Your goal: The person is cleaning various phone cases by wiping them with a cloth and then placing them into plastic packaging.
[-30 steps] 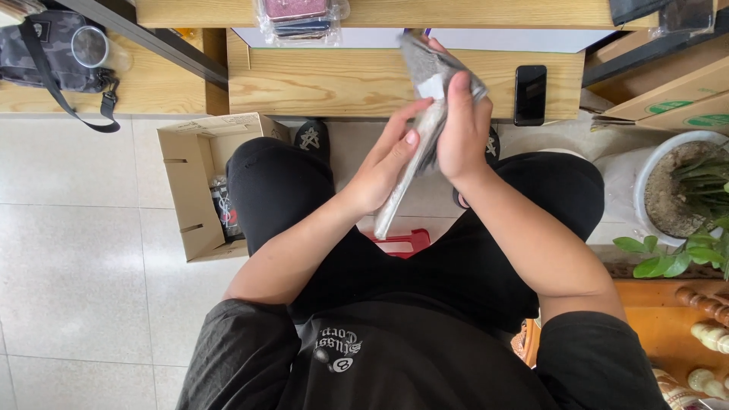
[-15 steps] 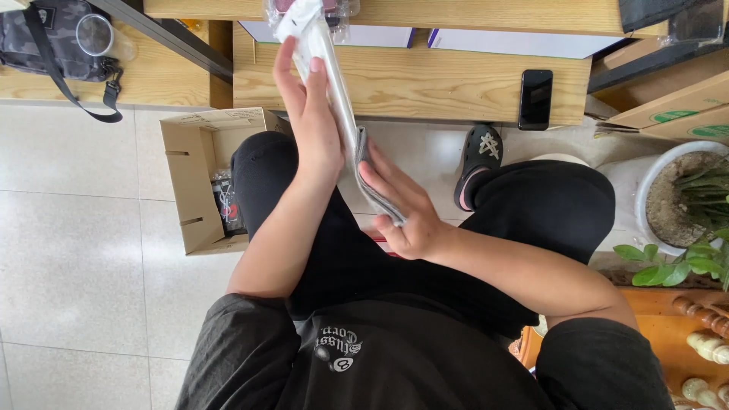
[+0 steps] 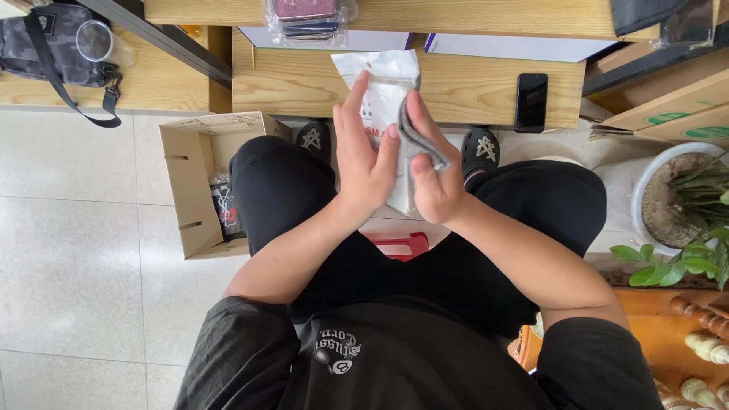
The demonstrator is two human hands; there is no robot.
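At the far left a camouflage bag (image 3: 57,45) with a black strap lies on a wooden surface, partly cut off by the top edge. Next to it, on the tiled floor, an open cardboard box (image 3: 199,186) stands beside the person's left knee; something dark sits inside it, too shadowed to make out.

In the middle, the left hand (image 3: 363,156) is open and flat, fingers together and pointing up, its palm pressed against a white plastic pouch (image 3: 386,83). The pouch stands nearly upright above the lap, long axis running from the knees up toward the wooden table (image 3: 304,83), its top end over the table's edge. Its lower half is hidden behind both hands. The right hand (image 3: 434,171) is curled, pinching a grey folded cloth-like piece (image 3: 416,140) against the pouch; what that piece is cannot be told.

Further right, a black phone (image 3: 531,102) lies flat on the table. At the far right a white pot (image 3: 661,201) with a green plant is cut off by the frame.
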